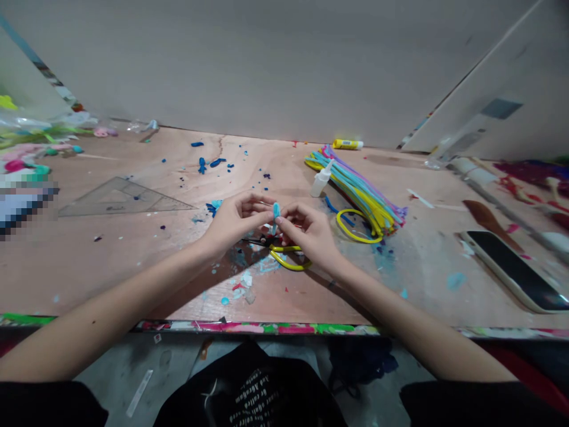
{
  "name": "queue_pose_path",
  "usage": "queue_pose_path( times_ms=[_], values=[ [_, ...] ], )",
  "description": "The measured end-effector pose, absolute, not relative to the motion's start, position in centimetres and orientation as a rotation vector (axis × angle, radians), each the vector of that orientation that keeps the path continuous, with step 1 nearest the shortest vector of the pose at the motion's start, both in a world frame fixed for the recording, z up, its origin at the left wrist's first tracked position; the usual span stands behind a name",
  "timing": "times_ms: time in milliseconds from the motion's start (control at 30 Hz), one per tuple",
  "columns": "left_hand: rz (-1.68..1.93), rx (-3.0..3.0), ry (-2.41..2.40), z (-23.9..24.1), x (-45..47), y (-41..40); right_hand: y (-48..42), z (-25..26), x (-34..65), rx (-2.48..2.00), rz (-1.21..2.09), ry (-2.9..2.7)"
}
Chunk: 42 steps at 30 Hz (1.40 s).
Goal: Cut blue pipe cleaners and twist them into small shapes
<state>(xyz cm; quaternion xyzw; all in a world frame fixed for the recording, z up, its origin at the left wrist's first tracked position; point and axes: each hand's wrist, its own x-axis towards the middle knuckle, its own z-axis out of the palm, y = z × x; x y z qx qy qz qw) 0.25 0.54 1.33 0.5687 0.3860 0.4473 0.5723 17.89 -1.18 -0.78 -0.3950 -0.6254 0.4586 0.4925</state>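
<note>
A short light-blue pipe cleaner piece (276,211) stands between my two hands, above the table. My left hand (236,220) pinches it from the left with thumb and forefinger. From the other side, the thumb and fingers of my right hand (306,228) close on its lower part. Beneath my hands lie yellow-handled scissors (291,265), partly covered by my right hand. To the right rests a bundle of pipe cleaners (355,184) in yellow, blue and purple, with a yellow loop at its near end. A small white nozzle bottle (320,181) stands against the bundle.
A clear set square (127,198) lies at the left. Blue scraps (208,163) and paint flecks dot the wood table (111,267). A yellow glue stick (347,144) lies near the back panel. At the right are a phone (515,270) and a brown wooden tool (486,222).
</note>
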Motion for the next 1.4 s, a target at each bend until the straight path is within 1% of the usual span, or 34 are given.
queue_pose_path(
  times_ms=[133,233,300,433,500,633,767,867,1033,1233,1400],
  values=[
    [1.059,1.370,0.905,1.0,0.2,0.7,-1.3,-0.8,17.8,-0.947,1.119,-1.531],
    [1.077,1.340,0.917,0.9,0.1,0.8,-1.4,-0.9,17.9,-0.948,1.054,-1.584],
    [1.080,1.305,0.917,1.0,-0.1,0.8,-1.4,-1.0,18.1,-0.954,0.902,-1.669],
    [1.072,1.209,0.876,1.3,-0.1,0.9,-1.3,-1.0,18.8,-0.901,0.374,-1.908],
    [1.075,1.160,0.861,1.4,0.0,0.8,-1.2,-1.0,19.1,-0.842,0.185,-2.012],
    [1.044,1.091,0.888,1.8,0.2,0.3,-0.8,-1.3,19.6,-0.776,-0.049,-2.154],
    [1.025,1.106,0.892,1.9,0.4,0.1,-0.6,-1.5,19.7,-0.736,-0.207,-2.113],
    [1.032,1.111,0.903,1.7,0.5,0.1,-0.8,-1.5,19.6,-0.754,-0.238,-2.100],
    [1.036,1.047,0.916,1.2,0.4,0.3,-1.1,-1.5,19.2,-0.855,-0.122,-2.048],
    [1.052,1.071,0.870,0.7,0.4,0.4,-1.4,-1.9,18.9,-0.832,-0.099,-1.985],
    [1.060,1.087,0.861,0.3,0.4,0.6,-1.7,-1.6,18.7,-0.894,-0.013,-1.933]
  ],
)
